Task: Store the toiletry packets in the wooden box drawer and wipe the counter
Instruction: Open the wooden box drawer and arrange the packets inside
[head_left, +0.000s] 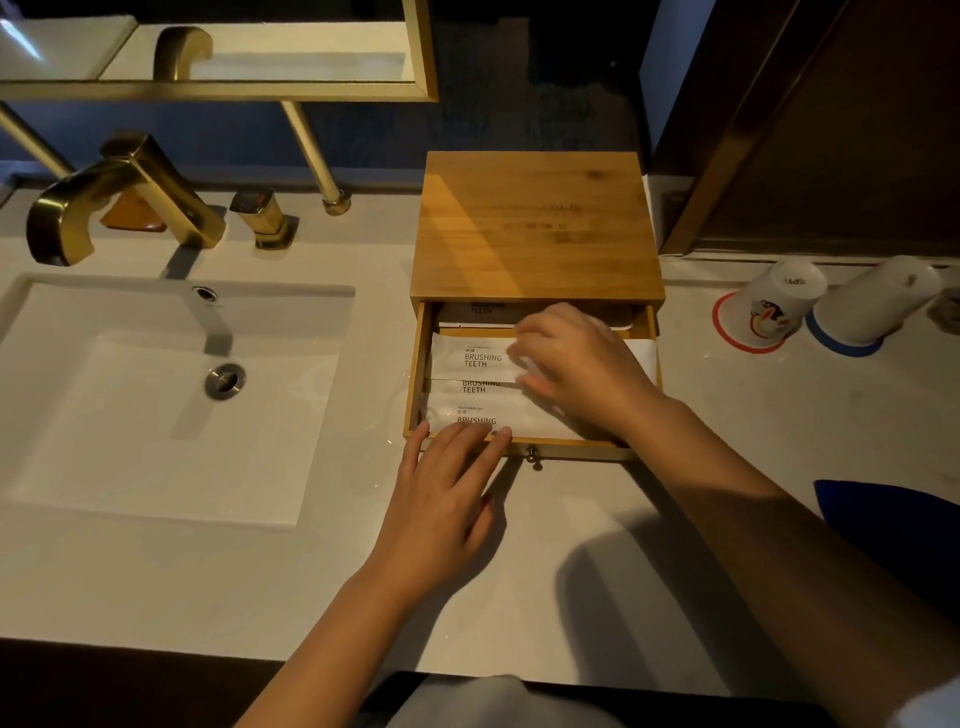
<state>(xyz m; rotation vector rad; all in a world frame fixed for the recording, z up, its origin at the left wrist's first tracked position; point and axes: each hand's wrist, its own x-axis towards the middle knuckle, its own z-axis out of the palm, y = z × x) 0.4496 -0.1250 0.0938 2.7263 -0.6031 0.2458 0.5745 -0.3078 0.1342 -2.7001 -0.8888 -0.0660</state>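
- The wooden box (535, 228) sat on the pale surface (311, 571) with its drawer (571, 447) pulled out, so the packets could go in.
- Four or so white toiletry packets (467, 358) lay flat in the drawer, stacked like steps so they would all fit.
- The right hand (576, 364) lay flat on the packets, fingers spread, likely to push them down.
- The left hand (447, 493) was flat too, fingertips on the front packet and the drawer's edge, gripping nothing.
- A blue cloth (893, 525) waited at the right for wiping.
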